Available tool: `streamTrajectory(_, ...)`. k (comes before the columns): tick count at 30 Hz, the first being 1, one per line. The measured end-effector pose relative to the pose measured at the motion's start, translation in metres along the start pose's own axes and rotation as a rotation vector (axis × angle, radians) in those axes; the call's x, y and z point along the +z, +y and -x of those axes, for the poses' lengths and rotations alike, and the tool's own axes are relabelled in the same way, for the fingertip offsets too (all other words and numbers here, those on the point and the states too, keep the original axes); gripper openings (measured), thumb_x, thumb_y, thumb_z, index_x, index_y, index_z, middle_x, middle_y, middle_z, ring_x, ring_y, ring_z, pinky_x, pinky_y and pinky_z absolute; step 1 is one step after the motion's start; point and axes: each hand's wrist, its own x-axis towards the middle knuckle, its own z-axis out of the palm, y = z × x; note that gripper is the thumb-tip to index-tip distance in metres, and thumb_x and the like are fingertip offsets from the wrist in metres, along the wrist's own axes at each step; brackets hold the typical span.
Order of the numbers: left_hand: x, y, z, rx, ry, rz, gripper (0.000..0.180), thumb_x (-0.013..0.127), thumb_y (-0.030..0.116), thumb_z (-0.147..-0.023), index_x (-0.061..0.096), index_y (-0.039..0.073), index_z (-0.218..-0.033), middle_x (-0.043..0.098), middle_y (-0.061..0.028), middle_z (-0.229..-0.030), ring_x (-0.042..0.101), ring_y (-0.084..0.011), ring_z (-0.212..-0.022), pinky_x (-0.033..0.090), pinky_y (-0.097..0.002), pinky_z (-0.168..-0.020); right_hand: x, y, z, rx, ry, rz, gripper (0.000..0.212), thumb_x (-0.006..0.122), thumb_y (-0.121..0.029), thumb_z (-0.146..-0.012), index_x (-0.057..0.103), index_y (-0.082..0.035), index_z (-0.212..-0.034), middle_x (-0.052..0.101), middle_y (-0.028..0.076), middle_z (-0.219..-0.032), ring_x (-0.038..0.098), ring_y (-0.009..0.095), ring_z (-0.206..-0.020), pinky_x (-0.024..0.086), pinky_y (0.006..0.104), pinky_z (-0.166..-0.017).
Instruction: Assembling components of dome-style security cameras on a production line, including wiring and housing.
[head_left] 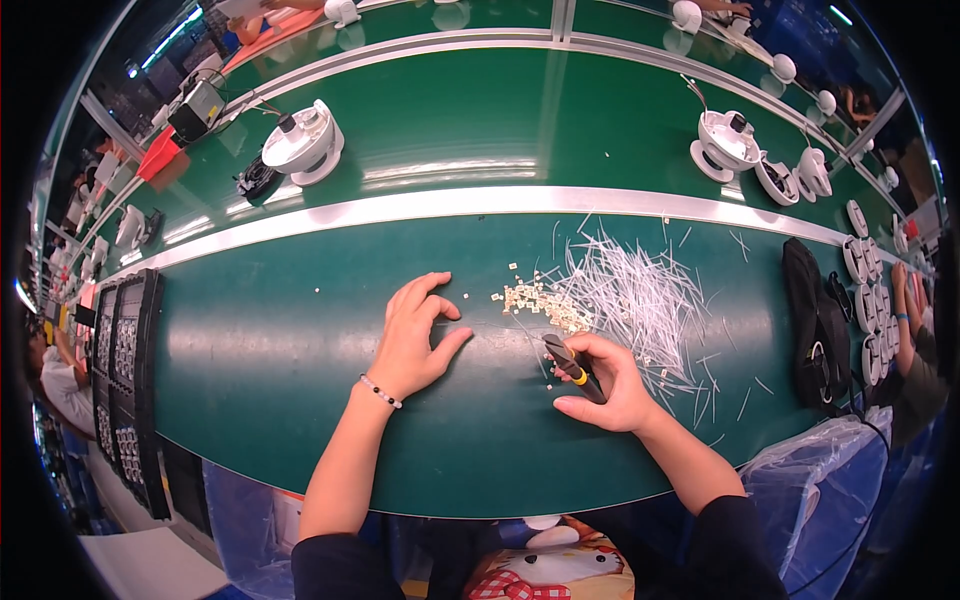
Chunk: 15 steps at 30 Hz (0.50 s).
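Note:
My right hand [615, 385] is closed around a pair of cutting pliers [572, 368] with black and yellow handles, their jaws pointing up and to the left. Left of it, my left hand [410, 340] hovers over the green table, thumb and fingers apart and curved, with nothing visible between them. Just beyond the pliers lies a scatter of small cream square pieces [540, 302]. A loose heap of thin white plastic strips [640, 300] spreads to their right, with a few stray strips around its edge.
Black trays of small parts [128, 370] stand at the left edge. A black pouch [812, 325] lies at the right, beside several white round parts [868, 260]. Across the metal rail [420, 205], white dome housings [303, 143] stand on a green conveyor. Co-workers sit at both sides.

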Motion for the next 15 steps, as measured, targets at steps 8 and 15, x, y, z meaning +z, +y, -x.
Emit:
streamTrajectory(8,-0.0045,-0.0033,0.0009,-0.024,-0.091,0.051,0.012,0.061,0.004,-0.07,0.05,0.004,-0.075,0.043,-0.0137,-0.12,0.038,-0.0316,-0.111,0.033,-0.037,-0.091,0.0005,-0.0008,0.0005,0.007,0.005,0.009,0.044,0.071,-0.009,-0.063,0.05,0.0,-0.1,0.05,0.002,-0.083,0.044,0.008,-0.073,0.038,0.0217,-0.067)
streamTrajectory(15,0.0002,0.0027,0.0002,-0.027,-0.058,0.039,0.012,0.061,0.003,-0.068,0.05,0.003,-0.073,0.045,-0.0151,-0.117,0.04,-0.0331,-0.11,0.032,-0.0386,-0.092,-0.0002,-0.0009,0.0011,0.016,0.002,0.013,0.044,0.071,-0.009,-0.063,0.05,0.0,-0.1,0.05,0.002,-0.084,0.044,0.008,-0.074,0.038,0.0218,-0.068)
